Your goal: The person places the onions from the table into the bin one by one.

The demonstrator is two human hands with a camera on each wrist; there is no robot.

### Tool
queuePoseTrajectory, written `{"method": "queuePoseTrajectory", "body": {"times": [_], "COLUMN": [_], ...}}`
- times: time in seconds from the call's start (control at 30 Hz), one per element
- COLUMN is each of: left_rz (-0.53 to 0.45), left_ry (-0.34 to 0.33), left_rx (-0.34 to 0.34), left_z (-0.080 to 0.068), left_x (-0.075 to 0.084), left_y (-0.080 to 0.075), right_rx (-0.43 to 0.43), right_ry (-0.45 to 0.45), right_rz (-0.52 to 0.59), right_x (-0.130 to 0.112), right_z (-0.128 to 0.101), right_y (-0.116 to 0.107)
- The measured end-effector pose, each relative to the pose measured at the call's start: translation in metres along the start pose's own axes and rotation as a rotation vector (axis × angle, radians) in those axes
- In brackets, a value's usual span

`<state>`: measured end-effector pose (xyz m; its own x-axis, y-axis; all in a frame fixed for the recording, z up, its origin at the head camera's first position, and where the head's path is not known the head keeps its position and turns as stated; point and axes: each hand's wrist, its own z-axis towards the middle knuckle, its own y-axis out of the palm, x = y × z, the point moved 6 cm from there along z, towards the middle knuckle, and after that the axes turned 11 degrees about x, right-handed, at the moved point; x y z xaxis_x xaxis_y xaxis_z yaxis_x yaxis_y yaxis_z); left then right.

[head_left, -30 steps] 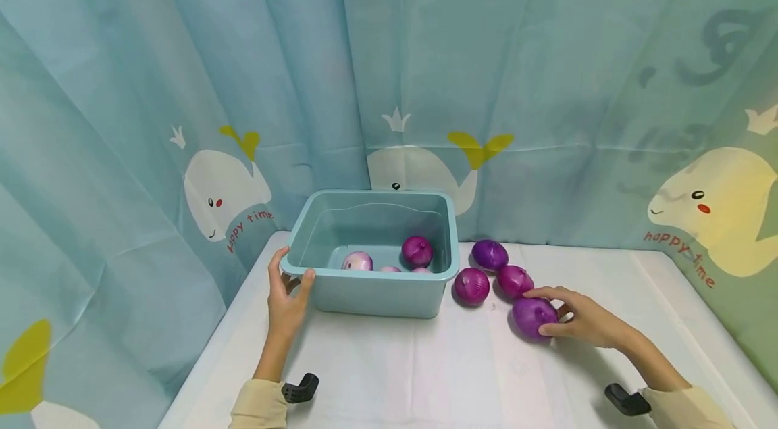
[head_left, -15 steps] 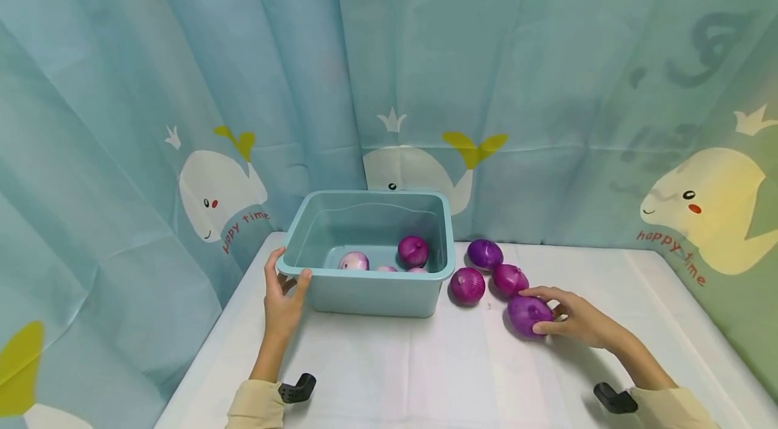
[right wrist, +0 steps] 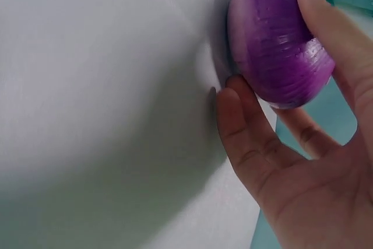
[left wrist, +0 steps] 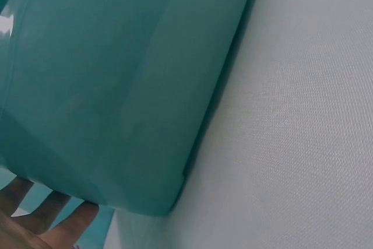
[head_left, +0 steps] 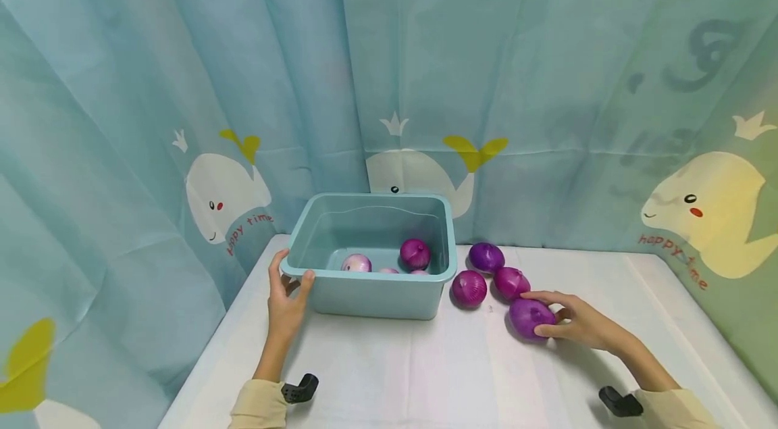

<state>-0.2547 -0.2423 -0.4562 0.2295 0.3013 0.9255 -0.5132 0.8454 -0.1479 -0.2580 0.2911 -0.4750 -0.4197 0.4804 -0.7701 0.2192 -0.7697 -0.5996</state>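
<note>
The round, glossy purple onion (head_left: pixel 531 317) lies on the white table, nearest the person of the loose onions, to the right of the tub. The right hand (head_left: pixel 580 326) curls round it, thumb on its near side and fingers (right wrist: pixel 326 33) over its top and far side; the right wrist view shows the onion (right wrist: pixel 278 39) touching the table under that grasp. Three more purple onions lie just beyond it in a cluster: one (head_left: pixel 511 282) touching or almost touching the held one, one (head_left: pixel 469 288) to its left beside the tub, and one (head_left: pixel 486 257) farthest back.

The pale teal rectangular plastic tub (head_left: pixel 371 294) stands to the left. The left hand (head_left: pixel 287 298) grips its near left corner, thumb over the rim and fingers along the left wall. In the left wrist view only the tub's outer wall (left wrist: pixel 116 86) and a few fingertips (left wrist: pixel 67 225) show.

Inside the tub one purple onion (head_left: pixel 415 253) is plain and a paler, pinkish one (head_left: pixel 356 263) is half hidden by the near wall; two more tops barely peek above the rim, too cut off to tell apart.

The table (head_left: pixel 425 375) is covered with a white cloth. Light blue curtains (head_left: pixel 425 64) printed with white whales and "happy time" hang behind and at both sides. Cream sleeves (head_left: pixel 258 405) are cut off at the bottom edge.
</note>
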Motion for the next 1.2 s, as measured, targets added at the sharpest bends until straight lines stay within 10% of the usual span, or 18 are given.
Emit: {"method": "queuePoseTrajectory", "body": {"times": [0.73, 1.2], "left_rz": [0.015, 0.018], "left_ry": [0.017, -0.004], "left_rx": [0.019, 0.016], "left_z": [-0.001, -0.002], "left_x": [0.000, 0.000], "left_y": [0.000, -0.001], "right_rx": [-0.142, 0.031], "right_ry": [-0.236, -0.142], "right_rz": [-0.196, -0.263], "right_x": [-0.055, -0.108], "right_z": [0.036, 0.088], "right_y": [-0.041, -0.096]}}
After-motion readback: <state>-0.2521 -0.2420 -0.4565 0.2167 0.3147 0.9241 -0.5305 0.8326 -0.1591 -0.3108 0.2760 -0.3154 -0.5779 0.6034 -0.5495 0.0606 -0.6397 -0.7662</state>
